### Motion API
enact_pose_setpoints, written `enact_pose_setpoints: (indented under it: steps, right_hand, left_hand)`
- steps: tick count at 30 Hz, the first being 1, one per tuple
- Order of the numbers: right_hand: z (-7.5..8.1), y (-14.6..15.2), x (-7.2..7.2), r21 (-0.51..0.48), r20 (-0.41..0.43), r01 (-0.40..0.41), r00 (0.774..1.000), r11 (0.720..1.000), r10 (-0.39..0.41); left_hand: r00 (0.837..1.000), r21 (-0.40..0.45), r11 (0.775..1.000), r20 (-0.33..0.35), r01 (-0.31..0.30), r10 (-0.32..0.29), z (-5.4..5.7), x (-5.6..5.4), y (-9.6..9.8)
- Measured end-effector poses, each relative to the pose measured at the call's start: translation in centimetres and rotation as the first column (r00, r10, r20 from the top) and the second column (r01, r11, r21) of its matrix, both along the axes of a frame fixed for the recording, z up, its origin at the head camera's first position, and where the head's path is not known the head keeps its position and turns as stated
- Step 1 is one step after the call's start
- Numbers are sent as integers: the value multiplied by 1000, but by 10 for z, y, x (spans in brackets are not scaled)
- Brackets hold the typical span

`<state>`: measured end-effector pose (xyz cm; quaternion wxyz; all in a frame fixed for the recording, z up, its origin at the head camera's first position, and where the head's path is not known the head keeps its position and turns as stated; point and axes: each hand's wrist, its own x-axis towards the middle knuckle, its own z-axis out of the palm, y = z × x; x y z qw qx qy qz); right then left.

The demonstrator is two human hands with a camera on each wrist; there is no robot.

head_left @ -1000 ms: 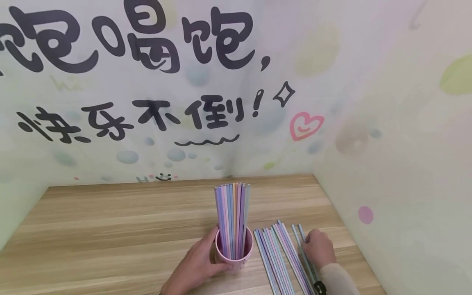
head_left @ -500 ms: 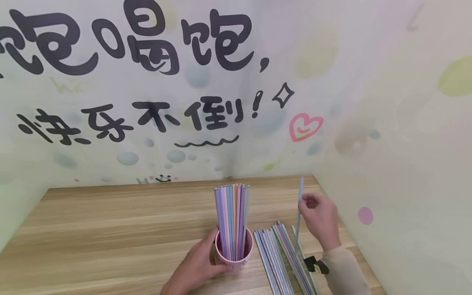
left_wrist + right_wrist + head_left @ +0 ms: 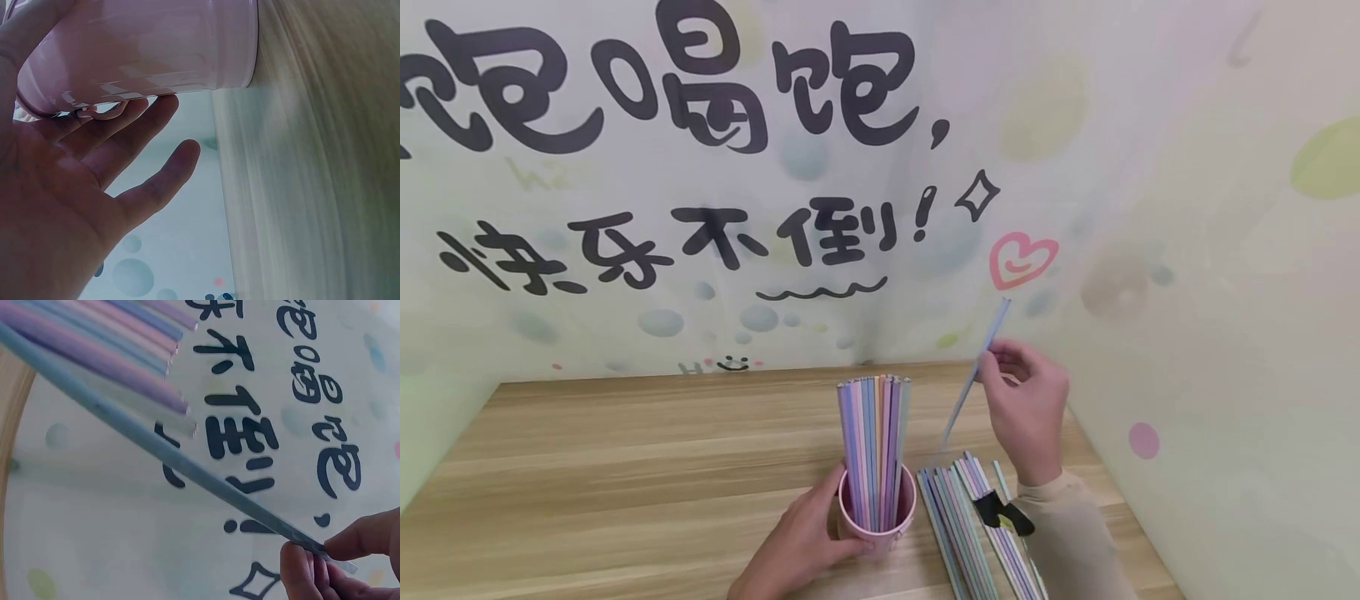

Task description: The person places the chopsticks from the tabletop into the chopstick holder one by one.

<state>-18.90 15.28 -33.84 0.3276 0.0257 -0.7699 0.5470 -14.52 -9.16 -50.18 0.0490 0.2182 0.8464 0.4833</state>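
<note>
My left hand [image 3: 801, 533] holds a pink cup [image 3: 880, 543] on the table, thumb in front and fingers around its far side. In the left wrist view, some fingertips touch the wall of the cup beside a small loop, and one finger stands free. A bunch of pastel straws [image 3: 871, 450] stands upright in the cup. My right hand [image 3: 1026, 400] pinches one blue straw [image 3: 973, 373] between thumb and fingers, slanted above the table right of the cup. In the right wrist view, thumb and fingertips grip the blue straw near one end.
Several loose straws [image 3: 958, 525] lie in rows right of the cup, partly under my right sleeve [image 3: 1075, 542]. The wood-grain table [image 3: 625, 467] meets a back wall [image 3: 700, 342] with black lettering and a right wall [image 3: 1217, 350].
My right hand has lifted a blue straw from the right end of the row and moved up and leftward with it. The left hand stays on the cup.
</note>
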Motion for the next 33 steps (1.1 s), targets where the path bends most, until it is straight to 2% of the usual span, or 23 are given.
enact_pose_setpoints:
  steps: [3,7,14,19,22,27,33]
  right_hand:
    - [-9,-12,-2,16,-2,-43,999,999,44]
    - [-29,-26,-3,63,28,-84,996,994,83]
    - [-59,-37,0,147,79,-117,991,982,107]
    - [-75,-41,5,231,126,-126,987,965,99]
    - [-84,-43,8,244,153,-137,983,960,102]
    - [-94,-43,9,242,163,-168,978,956,131]
    - [-93,-38,11,225,179,-156,977,962,117]
  left_hand:
    - [1000,-3,1000,7,3,-3,1,0,0]
    - [1000,1,1000,16,9,-9,0,-1,0]
    - [1000,3,1000,-3,7,-7,0,-1,0]
    - [1000,-4,1000,-22,6,-6,-1,-2,-1]
    - [1000,-10,1000,-22,8,-8,0,-2,-1]
    - [1000,-3,1000,8,11,-11,1,-2,-1]
    - [1000,3,1000,6,5,-5,2,-1,-1]
